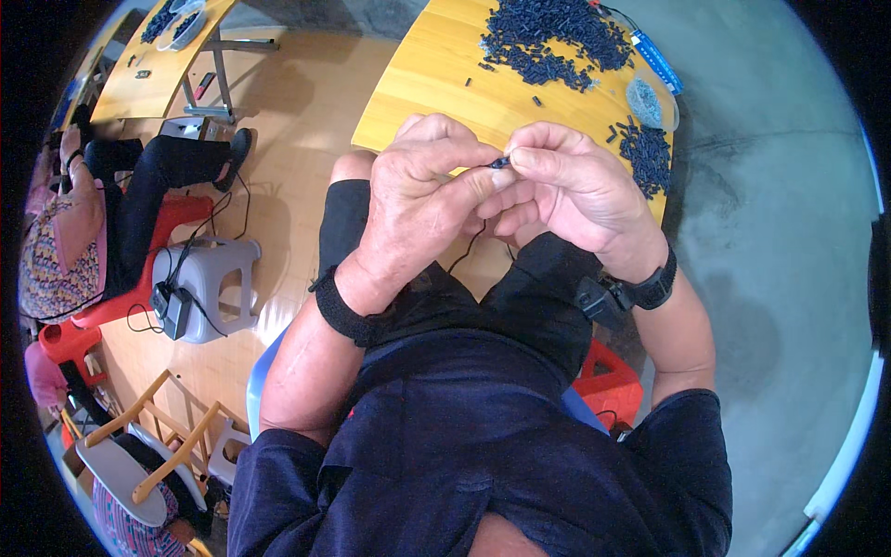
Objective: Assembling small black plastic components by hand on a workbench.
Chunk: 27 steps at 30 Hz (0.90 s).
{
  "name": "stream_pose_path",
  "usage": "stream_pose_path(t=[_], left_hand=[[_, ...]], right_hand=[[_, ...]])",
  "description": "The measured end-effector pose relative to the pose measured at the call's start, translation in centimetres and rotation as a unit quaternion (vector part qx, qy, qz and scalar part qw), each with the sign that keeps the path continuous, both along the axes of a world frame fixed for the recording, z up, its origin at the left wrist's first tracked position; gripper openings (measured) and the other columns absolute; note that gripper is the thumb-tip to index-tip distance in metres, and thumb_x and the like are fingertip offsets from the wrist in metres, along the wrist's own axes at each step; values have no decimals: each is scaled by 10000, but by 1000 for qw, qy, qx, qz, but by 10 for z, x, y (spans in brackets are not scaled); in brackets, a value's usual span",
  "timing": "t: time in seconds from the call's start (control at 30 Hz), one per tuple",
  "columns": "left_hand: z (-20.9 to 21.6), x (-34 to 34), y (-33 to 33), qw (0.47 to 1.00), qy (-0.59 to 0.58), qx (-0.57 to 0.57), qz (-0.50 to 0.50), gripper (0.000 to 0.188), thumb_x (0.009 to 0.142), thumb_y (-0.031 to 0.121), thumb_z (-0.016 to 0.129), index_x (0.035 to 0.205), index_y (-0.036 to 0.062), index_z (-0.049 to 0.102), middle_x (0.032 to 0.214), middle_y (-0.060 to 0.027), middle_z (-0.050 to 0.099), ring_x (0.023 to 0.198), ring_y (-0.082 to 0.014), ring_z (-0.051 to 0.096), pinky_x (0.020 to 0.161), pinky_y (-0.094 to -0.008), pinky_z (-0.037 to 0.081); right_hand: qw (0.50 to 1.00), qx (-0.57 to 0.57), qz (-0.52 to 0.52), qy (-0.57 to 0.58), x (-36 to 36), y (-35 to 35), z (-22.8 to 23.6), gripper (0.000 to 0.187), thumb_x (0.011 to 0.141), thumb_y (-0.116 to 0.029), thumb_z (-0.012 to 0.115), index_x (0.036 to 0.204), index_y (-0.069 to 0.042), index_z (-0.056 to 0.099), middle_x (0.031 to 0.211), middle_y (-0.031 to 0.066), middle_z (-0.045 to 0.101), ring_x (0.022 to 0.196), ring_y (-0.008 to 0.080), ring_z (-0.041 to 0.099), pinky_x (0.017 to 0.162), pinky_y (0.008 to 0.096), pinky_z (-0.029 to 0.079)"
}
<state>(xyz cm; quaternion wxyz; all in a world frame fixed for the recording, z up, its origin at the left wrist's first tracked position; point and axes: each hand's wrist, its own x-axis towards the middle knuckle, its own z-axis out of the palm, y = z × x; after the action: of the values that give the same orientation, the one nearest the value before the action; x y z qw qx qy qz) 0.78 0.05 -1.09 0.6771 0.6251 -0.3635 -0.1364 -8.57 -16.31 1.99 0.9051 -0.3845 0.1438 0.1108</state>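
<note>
Between the fingertips of both hands, over the near edge of a yellow wooden table (pixel 413 93), is a small dark piece (pixel 499 162). My left hand (pixel 408 204) pinches it with thumb and forefinger from the left. From the right, the thumb and forefinger of my right hand (pixel 585 190) close on its other end. Fingers cover most of it, so its exact kind cannot be made out. Beyond my hands lies a large heap of short dark blue cylindrical pieces (pixel 529 65). A smaller heap (pixel 647 160) of similar pieces sits right of my right hand.
A clear tub of small pale bits (pixel 643 102) stands at the table's right side, near a blue-and-white strip-shaped package (pixel 656 62). On the left are a grey stool (pixel 218 278) with a black adapter and cables, a seated person (pixel 70 251), and another table (pixel 139 88).
</note>
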Motion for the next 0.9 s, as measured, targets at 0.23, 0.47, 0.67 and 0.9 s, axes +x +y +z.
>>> stream_pose_path(t=[0.23, 0.47, 0.67, 0.9], left_hand=[[3, 3, 0, 999, 9, 34, -39, 132, 727, 50, 747, 847, 13, 705, 779, -60, 595, 746, -163, 562, 673, -286, 456], [6, 0, 6, 995, 67, 27, -66, 131, 756, 14, 713, 878, -22, 683, 850, -65, 596, 713, -120, 587, 602, -245, 485], [12, 0, 4, 997, 4, 46, -64, 117, 739, -1, 706, 853, -14, 684, 820, -81, 608, 719, -149, 591, 628, -259, 483], [15, 2, 3, 996, -29, 26, -79, 108, 735, 6, 689, 842, -8, 683, 823, -90, 623, 772, -180, 604, 663, -282, 486]], right_hand=[[1000, 15, -9, -21, -3, -3, -11, 133, 919, -107, 566, 1034, -45, 589, 948, 162, 670, 839, 309, 686, 705, 407, 586], [1000, 19, -21, -13, -6, -2, -10, 122, 927, -101, 551, 1027, -39, 585, 954, 165, 669, 846, 306, 686, 709, 405, 588], [999, 26, -3, -26, -8, -2, -12, 126, 922, -95, 563, 1033, -48, 597, 935, 163, 672, 858, 317, 684, 712, 408, 590], [998, -6, 25, -55, -7, -7, -9, 120, 917, -87, 568, 1017, -31, 603, 919, 165, 671, 843, 321, 686, 685, 389, 597]])
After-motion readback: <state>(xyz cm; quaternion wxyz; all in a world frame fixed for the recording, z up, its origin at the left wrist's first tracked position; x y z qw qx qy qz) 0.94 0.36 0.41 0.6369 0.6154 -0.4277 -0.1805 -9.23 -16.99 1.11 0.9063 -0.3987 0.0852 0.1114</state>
